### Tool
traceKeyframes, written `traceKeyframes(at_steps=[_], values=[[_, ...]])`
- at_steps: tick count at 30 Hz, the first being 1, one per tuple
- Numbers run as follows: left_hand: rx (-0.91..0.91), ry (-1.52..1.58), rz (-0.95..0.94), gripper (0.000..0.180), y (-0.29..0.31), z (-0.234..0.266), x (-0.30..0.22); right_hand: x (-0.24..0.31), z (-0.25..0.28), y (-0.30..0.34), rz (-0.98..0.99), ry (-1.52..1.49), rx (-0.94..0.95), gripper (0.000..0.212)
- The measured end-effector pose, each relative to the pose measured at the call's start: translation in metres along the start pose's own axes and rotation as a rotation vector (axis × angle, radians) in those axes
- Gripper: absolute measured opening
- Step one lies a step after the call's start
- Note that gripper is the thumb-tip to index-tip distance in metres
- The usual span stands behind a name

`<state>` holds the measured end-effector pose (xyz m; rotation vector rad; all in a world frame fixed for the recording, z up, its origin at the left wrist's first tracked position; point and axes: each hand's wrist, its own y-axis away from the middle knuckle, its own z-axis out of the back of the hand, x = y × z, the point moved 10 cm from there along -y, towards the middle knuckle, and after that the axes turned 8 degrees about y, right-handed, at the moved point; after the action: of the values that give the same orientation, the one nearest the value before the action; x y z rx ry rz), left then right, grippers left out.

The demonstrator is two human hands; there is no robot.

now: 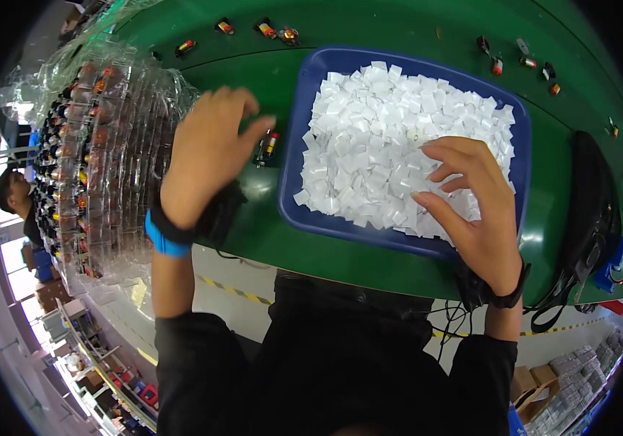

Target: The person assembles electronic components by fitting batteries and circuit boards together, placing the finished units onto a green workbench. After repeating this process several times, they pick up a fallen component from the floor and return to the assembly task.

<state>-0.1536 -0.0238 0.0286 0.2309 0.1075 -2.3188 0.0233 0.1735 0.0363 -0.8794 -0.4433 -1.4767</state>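
My right hand hovers over the right part of a blue tray, its thumb and curved fingers apart. The tray is filled with small white square pieces. Close to its fingertips lies a small off-white bit, and I see nothing gripped between thumb and fingers. My left hand, slightly blurred, is above the table left of the tray, thumb spread away from the fingers. Just beyond that thumb a small red-and-yellow cylindrical part with black pieces rests on the green table.
At the left stands a tall stack of clear plastic trays holding many small parts. More such parts lie scattered along the far side of the green table. A black elongated bag-like thing sits at the right. Another person is far left.
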Motion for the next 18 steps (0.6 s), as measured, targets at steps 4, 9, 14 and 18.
traceKeyframes(at_steps=[4, 9, 14, 18], values=[[-0.098, -0.059, -0.026, 0.022, 0.045, -0.004, -0.016, 0.003, 0.0, -0.001, 0.017, -0.009, -0.008, 0.042], [-0.078, 0.14, 0.154, 0.022, 0.053, -0.011, 0.007, 0.001, -0.006, -0.006, 0.026, -0.013, 0.01, 0.038], [0.011, 0.879, 0.261, 0.027, 0.049, 0.003, -0.016, 0.017, 0.006, -0.001, 0.138, -0.021, -0.059, 0.036], [0.379, 1.323, 0.229, 0.031, 0.034, -0.021, -0.086, 0.04, 0.017, 0.001, 0.308, 0.076, -0.119, 0.037]])
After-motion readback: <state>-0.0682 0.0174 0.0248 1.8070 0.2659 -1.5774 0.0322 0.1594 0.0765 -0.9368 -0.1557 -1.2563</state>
